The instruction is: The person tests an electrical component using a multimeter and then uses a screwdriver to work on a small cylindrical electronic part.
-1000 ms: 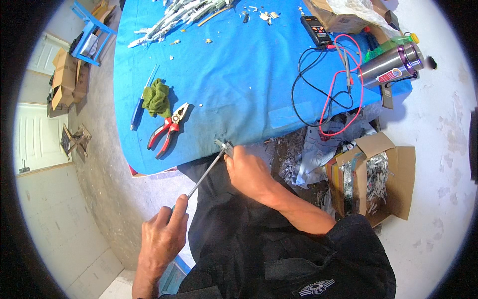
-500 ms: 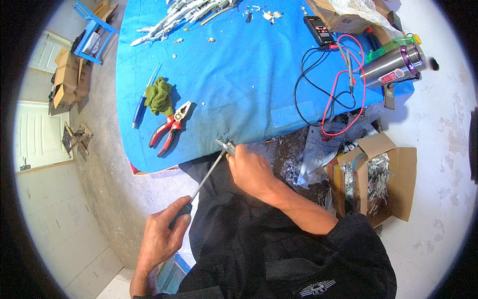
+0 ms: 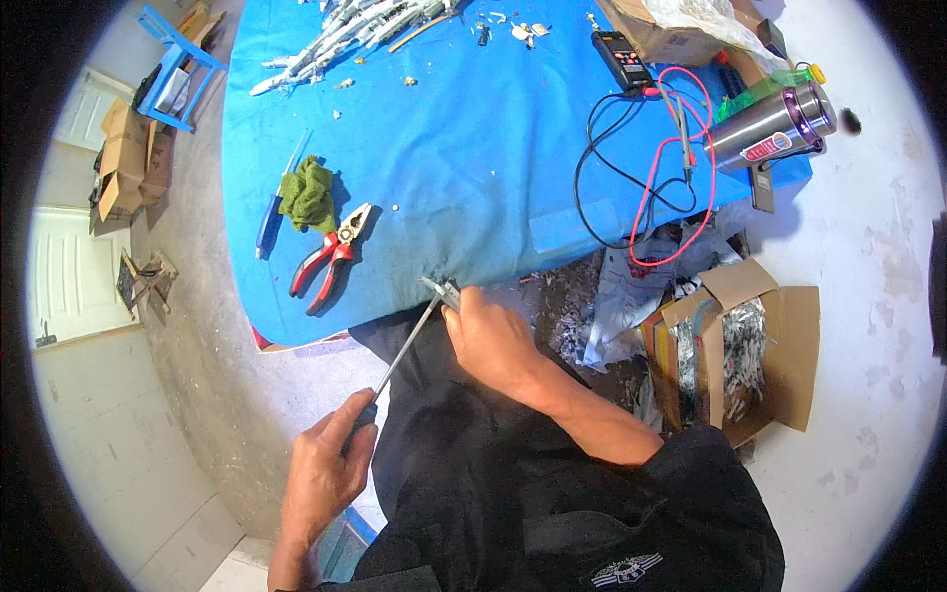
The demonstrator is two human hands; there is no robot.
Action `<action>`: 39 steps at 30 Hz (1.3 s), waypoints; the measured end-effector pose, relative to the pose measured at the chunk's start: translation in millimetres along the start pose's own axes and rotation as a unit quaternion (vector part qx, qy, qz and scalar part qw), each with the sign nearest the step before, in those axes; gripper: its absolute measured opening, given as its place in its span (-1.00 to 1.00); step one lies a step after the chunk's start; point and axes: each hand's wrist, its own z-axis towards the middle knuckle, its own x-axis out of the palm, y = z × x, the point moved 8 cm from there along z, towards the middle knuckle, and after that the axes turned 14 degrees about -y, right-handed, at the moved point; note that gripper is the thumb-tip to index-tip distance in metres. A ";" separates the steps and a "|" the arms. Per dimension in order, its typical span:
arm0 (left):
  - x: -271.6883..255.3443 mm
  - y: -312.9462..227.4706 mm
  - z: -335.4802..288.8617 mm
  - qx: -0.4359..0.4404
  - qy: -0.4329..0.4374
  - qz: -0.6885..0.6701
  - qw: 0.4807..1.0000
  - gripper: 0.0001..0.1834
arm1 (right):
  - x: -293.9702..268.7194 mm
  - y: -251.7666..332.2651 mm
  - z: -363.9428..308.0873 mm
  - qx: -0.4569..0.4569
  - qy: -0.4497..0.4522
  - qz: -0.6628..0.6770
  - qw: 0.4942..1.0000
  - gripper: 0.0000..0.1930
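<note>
**Driver on a small metal piece at the table edge**

My left hand [image 3: 326, 474] is clenched around the handle of a long, thin steel-shafted screwdriver [image 3: 402, 353]. My right hand [image 3: 493, 340] pinches a small grey metal part [image 3: 444, 291] against the near edge of the blue cloth-covered table [image 3: 473, 178]. To do this well, I judge I should keep the shaft in line with the part, press gently, and brace the part firmly so the tip cannot slip. The driver's long axis runs diagonally, handle low by my lap, tip pointing up and right toward the table. Red-handled pliers [image 3: 330, 259] lie near.
</note>
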 end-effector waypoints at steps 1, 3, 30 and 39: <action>-0.1 -1.3 -0.8 -0.009 0.002 -0.003 1.000 -0.62 | -0.2 0.4 0.2 0.000 0.000 0.003 1.000 -0.70; 0.7 5.3 -1.5 -0.053 0.025 -0.016 0.998 -0.63 | 0.1 0.2 0.6 -0.001 -0.005 0.010 1.000 -0.70; 2.7 8.1 12.1 0.081 0.024 0.114 0.990 -0.58 | 3.6 -5.1 0.6 0.009 -0.017 0.034 0.999 -0.68; 3.8 11.6 15.0 0.007 0.067 0.074 0.995 -0.60 | 1.8 0.2 1.4 0.011 0.017 0.017 1.000 -0.70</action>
